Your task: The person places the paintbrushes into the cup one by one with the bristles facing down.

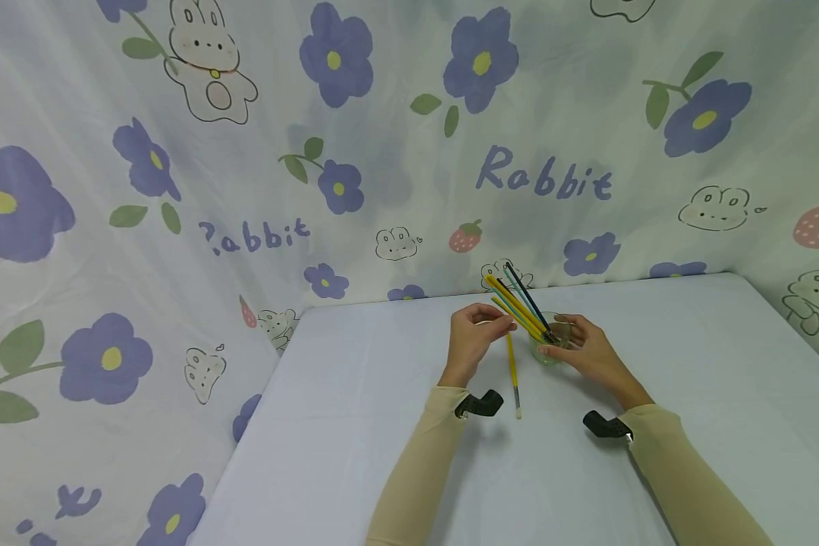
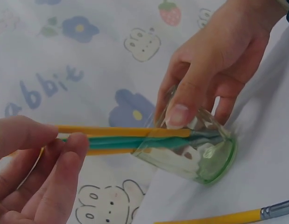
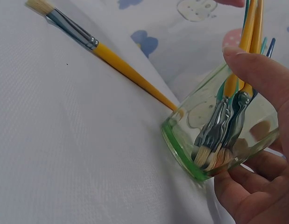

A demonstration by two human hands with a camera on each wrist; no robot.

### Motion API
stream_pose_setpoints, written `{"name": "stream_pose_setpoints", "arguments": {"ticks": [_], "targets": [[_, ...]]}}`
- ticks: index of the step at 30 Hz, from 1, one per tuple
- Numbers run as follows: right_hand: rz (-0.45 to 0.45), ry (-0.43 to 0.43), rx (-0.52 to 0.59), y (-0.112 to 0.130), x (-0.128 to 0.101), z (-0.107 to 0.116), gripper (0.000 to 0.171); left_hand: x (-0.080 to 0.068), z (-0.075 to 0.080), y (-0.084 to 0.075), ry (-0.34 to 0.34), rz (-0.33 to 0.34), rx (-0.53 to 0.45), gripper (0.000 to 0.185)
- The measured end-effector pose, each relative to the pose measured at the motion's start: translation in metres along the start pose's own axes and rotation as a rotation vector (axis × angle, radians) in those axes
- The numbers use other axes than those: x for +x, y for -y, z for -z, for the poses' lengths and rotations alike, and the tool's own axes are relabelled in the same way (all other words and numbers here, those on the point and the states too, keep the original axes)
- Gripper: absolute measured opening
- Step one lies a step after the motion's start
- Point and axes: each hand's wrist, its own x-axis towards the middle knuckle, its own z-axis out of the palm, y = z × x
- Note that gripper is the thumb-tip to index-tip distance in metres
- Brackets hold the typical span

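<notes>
work in hand: gathering paintbrushes bristle-down into a green-tinted glass cup (image 1: 551, 345) that stands on the counter (image 1: 355, 425).

glass cup: near the far edge of the counter, between the two hands; in the right wrist view it looks tilted, its base rim on the cloth.

right hand (image 1: 587, 350): its grip is wrapped round the cup, thumb on the near wall and fingers behind, steadying it.

left hand (image 1: 474, 334): its grip is pinched on the handles of the brushes in the cup (image 1: 519, 303), fingertips and thumb closing round a yellow and a teal handle in the left wrist view.

brushes in the cup: several, yellow, teal and dark handles fanning up and to the left; ferrules and bristles sit at the bottom of the glass (image 3: 219, 149).

loose brush (image 1: 513, 375): one yellow-handled brush lies flat on the counter, just in front of the cup, bristles toward the person, handle tip close to the cup's base; no hand touches it.

done, as i judge it: most of the brushes are already in.

left, as i judge it: the one loose brush is not yet picked up and dropped in; the bundle the left hand pinches is not yet let go.
</notes>
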Motion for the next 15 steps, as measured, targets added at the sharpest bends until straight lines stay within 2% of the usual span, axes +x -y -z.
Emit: {"name": "stream_pose_setpoints", "arguments": {"ticks": [15], "targets": [[0.002,0.013,0.000,0.003,-0.003,0.001,0.090,0.004,0.020,0.015,-0.088,0.047,0.105,0.012]]}}
